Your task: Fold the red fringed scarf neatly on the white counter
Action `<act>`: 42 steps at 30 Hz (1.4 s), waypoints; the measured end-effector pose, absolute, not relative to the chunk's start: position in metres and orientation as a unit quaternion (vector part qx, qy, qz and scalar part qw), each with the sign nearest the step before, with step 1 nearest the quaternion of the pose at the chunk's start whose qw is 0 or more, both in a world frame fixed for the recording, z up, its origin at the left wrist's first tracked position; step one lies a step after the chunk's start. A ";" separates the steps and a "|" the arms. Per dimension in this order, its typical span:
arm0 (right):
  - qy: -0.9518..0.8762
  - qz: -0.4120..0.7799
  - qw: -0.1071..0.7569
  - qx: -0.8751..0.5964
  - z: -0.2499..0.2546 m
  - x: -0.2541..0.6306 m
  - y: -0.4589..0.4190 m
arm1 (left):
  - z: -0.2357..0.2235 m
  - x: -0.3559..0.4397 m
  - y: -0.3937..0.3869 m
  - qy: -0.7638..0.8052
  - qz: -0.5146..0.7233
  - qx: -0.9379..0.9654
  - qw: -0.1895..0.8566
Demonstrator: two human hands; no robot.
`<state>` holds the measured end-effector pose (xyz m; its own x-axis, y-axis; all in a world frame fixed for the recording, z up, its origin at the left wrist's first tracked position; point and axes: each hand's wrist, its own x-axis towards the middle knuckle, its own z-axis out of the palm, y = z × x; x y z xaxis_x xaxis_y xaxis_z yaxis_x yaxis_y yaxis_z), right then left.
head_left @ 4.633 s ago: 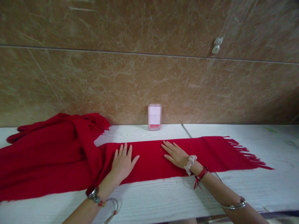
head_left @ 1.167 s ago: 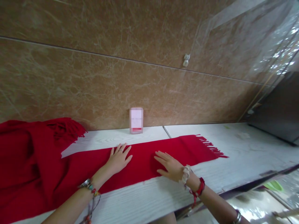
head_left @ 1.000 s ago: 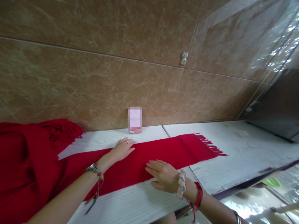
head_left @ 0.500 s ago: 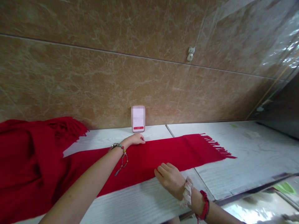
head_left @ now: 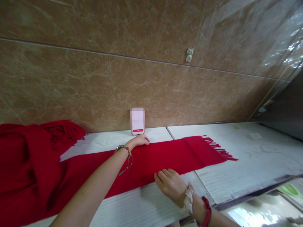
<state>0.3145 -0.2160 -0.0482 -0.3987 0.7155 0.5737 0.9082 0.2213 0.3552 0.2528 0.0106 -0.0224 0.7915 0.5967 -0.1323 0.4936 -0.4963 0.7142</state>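
A long red scarf [head_left: 189, 151] with a fringed right end lies stretched along a white wood-grain counter [head_left: 248, 151]. My left hand [head_left: 140, 139], with a beaded bracelet at the wrist, is at the scarf's far edge, thumb and fingers close together on the cloth. At the near edge, my right hand [head_left: 169, 184] has its fingers curled in against the cloth. Their fingertips are partly hidden. A scrunchie and a red band circle the right wrist. Toward the left, the scarf becomes a loose, folded heap with another fringe on top.
Behind my left hand, a phone [head_left: 137, 121] with a lit screen leans on the brown marbled wall [head_left: 94, 88]. A small white cat-shaped piece [head_left: 189, 55] is fixed to that wall. Beyond the counter's front edge lies a green dish [head_left: 290, 189] at lower right.
My left hand has shifted slightly right along the scarf's far edge, its fingers less tightly curled. My right hand has barely moved. The whole view has slid a little.
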 end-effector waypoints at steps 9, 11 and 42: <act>-0.763 -0.348 0.145 -0.525 -0.037 0.323 -0.223 | -0.013 0.255 0.008 0.341 0.074 0.825 0.445; -0.762 -0.353 0.147 -0.523 -0.032 0.327 -0.225 | -0.008 0.258 0.005 0.340 0.078 0.819 0.457; -0.654 -0.331 0.080 -0.676 0.000 0.566 -0.330 | 0.011 0.526 -0.083 0.175 0.040 0.807 0.562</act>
